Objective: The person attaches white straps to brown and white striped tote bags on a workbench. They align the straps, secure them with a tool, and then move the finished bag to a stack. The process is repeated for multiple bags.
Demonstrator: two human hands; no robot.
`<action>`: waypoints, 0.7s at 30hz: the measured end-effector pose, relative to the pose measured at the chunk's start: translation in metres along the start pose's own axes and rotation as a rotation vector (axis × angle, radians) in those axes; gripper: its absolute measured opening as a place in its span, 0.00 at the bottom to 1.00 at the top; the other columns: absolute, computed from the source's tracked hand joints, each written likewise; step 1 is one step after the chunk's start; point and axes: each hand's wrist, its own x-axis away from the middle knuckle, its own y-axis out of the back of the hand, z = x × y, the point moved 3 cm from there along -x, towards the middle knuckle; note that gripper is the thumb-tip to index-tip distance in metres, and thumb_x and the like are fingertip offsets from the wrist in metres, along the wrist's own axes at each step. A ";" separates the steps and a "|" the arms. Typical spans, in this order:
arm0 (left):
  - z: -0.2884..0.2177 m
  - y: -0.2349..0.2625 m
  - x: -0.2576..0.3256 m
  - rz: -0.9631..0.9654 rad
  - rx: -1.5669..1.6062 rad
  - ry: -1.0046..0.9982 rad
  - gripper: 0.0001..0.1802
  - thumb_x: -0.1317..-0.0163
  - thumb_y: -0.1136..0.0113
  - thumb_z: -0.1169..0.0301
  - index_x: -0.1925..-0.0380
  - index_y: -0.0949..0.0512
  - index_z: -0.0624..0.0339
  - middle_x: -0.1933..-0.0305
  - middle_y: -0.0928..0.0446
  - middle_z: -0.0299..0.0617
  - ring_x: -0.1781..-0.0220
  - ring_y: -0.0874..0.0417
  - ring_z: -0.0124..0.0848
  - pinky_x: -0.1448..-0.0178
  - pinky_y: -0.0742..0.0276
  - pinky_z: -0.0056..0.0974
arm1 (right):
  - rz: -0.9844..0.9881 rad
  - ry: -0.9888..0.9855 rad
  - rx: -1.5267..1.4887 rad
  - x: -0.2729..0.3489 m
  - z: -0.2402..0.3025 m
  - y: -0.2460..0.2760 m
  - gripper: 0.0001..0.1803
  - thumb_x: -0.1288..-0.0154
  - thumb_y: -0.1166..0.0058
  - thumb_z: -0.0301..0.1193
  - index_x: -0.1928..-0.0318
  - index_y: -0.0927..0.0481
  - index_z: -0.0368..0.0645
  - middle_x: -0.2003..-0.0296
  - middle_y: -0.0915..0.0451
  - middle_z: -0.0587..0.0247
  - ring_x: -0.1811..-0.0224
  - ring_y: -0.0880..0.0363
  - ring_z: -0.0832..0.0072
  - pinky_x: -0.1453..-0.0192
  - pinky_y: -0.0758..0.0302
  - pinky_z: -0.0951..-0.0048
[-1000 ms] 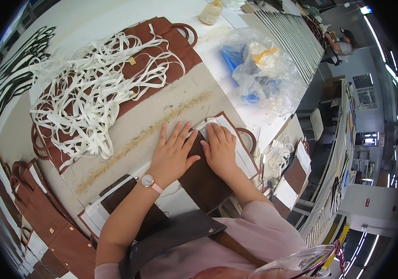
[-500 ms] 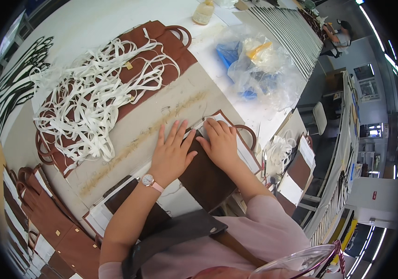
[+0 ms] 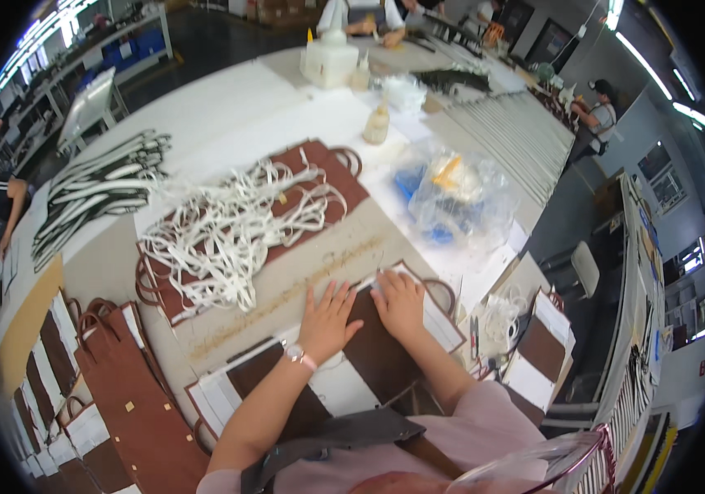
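Note:
A flat bag piece with dark brown panels (image 3: pixel 383 350) and white panels (image 3: pixel 337 385) lies on the table before me. My left hand (image 3: pixel 328 325) rests flat near its far edge, fingers spread, with a watch at the wrist. To its right, my right hand (image 3: pixel 402 305) lies palm down on the same edge, close to a brown looped handle (image 3: pixel 443 295). Nothing shows in either hand; what lies under the palms is hidden. Just beyond, a tangle of white strips (image 3: pixel 221 239) covers much of another brown bag piece (image 3: pixel 329 174).
Brown bag pieces (image 3: pixel 126 403) are stacked at the left. Black-and-white straps (image 3: pixel 93 185) lie at the far left. Beyond my right hand are clear plastic bags (image 3: pixel 467 202) and a small bottle (image 3: pixel 376 125). Tools and white strips (image 3: pixel 502 317) lie right. Other people work farther off.
My view has tilted up, bringing the far table and more of the room into sight. Both hands stay at the bag piece's far edge, with little visible movement.

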 end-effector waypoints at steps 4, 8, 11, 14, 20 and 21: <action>0.008 0.025 0.061 -0.033 -0.030 0.098 0.38 0.32 0.45 0.45 0.28 0.34 0.55 0.23 0.38 0.46 0.20 0.42 0.46 0.21 0.55 0.66 | -0.076 0.018 0.044 -0.004 -0.007 0.007 0.26 0.31 0.44 0.45 0.40 0.22 0.41 0.40 0.23 0.58 0.37 0.29 0.55 0.37 0.37 0.53; 0.018 0.056 0.143 0.027 0.016 0.336 0.39 0.34 0.42 0.48 0.28 0.35 0.55 0.23 0.39 0.49 0.20 0.44 0.51 0.22 0.59 0.69 | -0.112 0.018 0.002 -0.003 -0.004 0.009 0.24 0.31 0.45 0.45 0.41 0.20 0.43 0.40 0.23 0.57 0.38 0.29 0.57 0.38 0.37 0.53; 0.017 0.075 0.206 0.050 -0.011 0.492 0.39 0.35 0.40 0.49 0.28 0.34 0.56 0.23 0.39 0.52 0.20 0.45 0.53 0.22 0.62 0.71 | -0.121 0.064 0.030 0.004 -0.005 0.009 0.23 0.31 0.44 0.45 0.43 0.19 0.46 0.43 0.22 0.56 0.40 0.28 0.58 0.40 0.36 0.53; 0.007 0.091 0.247 0.047 -0.033 0.597 0.39 0.36 0.39 0.50 0.29 0.33 0.57 0.23 0.39 0.55 0.20 0.46 0.56 0.23 0.63 0.73 | -0.151 0.066 0.045 0.006 -0.008 0.002 0.21 0.32 0.43 0.45 0.45 0.18 0.49 0.44 0.21 0.57 0.41 0.27 0.60 0.40 0.36 0.52; -0.015 0.101 0.282 0.043 -0.075 0.673 0.38 0.36 0.38 0.51 0.30 0.32 0.56 0.23 0.42 0.57 0.19 0.49 0.59 0.24 0.63 0.76 | -0.140 0.060 0.087 0.003 -0.005 0.000 0.20 0.32 0.43 0.45 0.46 0.18 0.50 0.45 0.20 0.59 0.41 0.26 0.61 0.41 0.36 0.52; -0.017 0.104 0.284 0.045 -0.071 0.684 0.38 0.36 0.38 0.51 0.30 0.32 0.56 0.22 0.42 0.57 0.19 0.50 0.59 0.25 0.63 0.76 | -0.138 0.054 0.088 0.002 -0.004 0.000 0.20 0.32 0.44 0.45 0.46 0.18 0.50 0.45 0.20 0.59 0.41 0.26 0.61 0.41 0.36 0.52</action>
